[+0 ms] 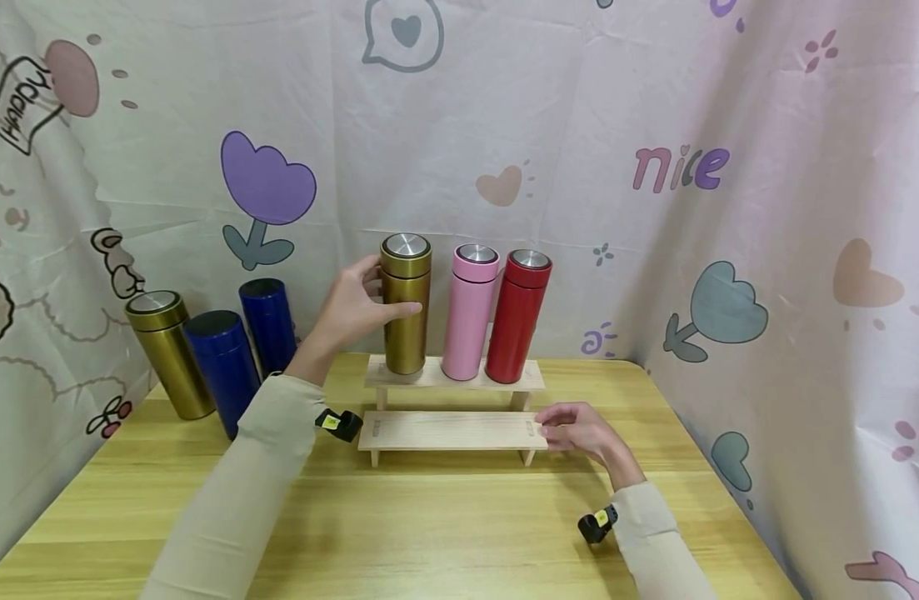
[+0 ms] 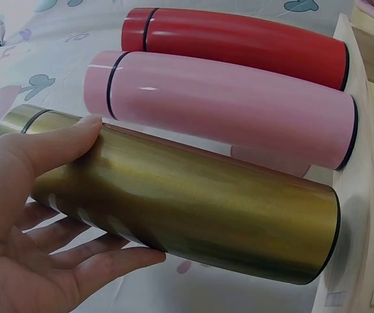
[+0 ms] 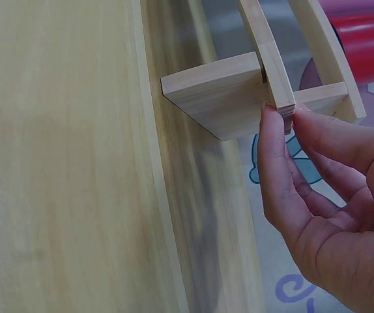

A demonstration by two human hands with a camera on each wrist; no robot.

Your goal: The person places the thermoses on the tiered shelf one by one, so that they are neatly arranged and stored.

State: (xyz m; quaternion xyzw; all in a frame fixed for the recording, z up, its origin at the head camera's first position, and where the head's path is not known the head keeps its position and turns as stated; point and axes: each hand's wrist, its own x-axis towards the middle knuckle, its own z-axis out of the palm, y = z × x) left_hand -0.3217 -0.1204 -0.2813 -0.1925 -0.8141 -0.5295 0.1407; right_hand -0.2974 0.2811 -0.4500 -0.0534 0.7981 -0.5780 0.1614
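At the left end of the upper step of a two-step wooden rack (image 1: 453, 429) stands a gold thermos flask (image 1: 405, 325). My left hand (image 1: 354, 304) holds it near the lid, the thumb across its front and the fingers around its far side. Beside it on the same step are a pink thermos flask (image 1: 470, 321) and a red one (image 1: 517, 321), the red one at the right end. My right hand (image 1: 579, 433) pinches the right end of the lower step between thumb and fingertips; the right wrist view shows that board end (image 3: 279, 85) close up.
Left of the rack, partly behind my left arm, stand another gold flask (image 1: 170, 358) and two blue flasks, one nearer (image 1: 222, 362) and one farther back (image 1: 270, 325). A patterned cloth (image 1: 429, 150) hangs behind the wooden table (image 1: 429, 533) and along its sides.
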